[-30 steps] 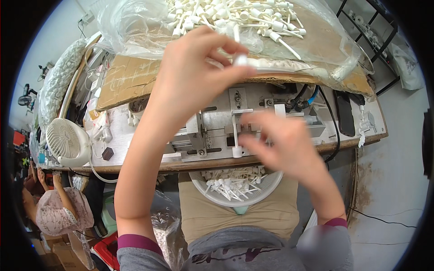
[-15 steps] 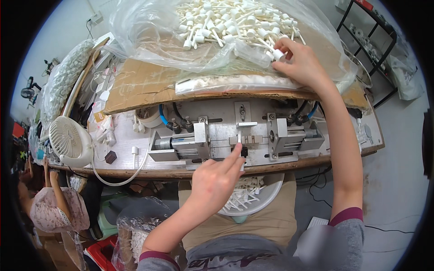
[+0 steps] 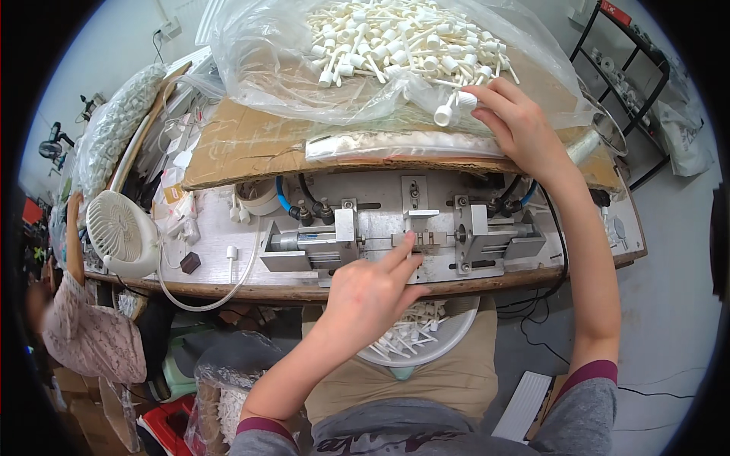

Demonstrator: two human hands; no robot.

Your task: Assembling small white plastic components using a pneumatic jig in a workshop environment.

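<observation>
My left hand (image 3: 372, 296) is at the small metal fixture block (image 3: 430, 239) in the middle of the bench device. Its index finger reaches onto the block and its thumb stands apart; the fingertip partly hides what lies under it. My right hand (image 3: 525, 129) is closed in a pinch at the near edge of the pile, on a white cap with a stem (image 3: 467, 99). Another white cap (image 3: 443, 115) hangs just beside it; whether the fingers hold that one too I cannot tell. Beyond lies a heap of white stemmed caps (image 3: 403, 42) on clear plastic sheeting.
Metal cylinder units flank the block, on the left (image 3: 315, 247) and right (image 3: 498, 235). A cardboard sheet (image 3: 243, 144) overhangs the device. A white fan (image 3: 122, 232) stands left. On my lap rests a bowl (image 3: 456, 334) of white pieces. Another person (image 3: 95, 327) is at far left.
My right hand has lifted a white cap slightly away from the heap, toward me. My left index finger remains at the block, its thumb now more spread. The other person's arm has shifted.
</observation>
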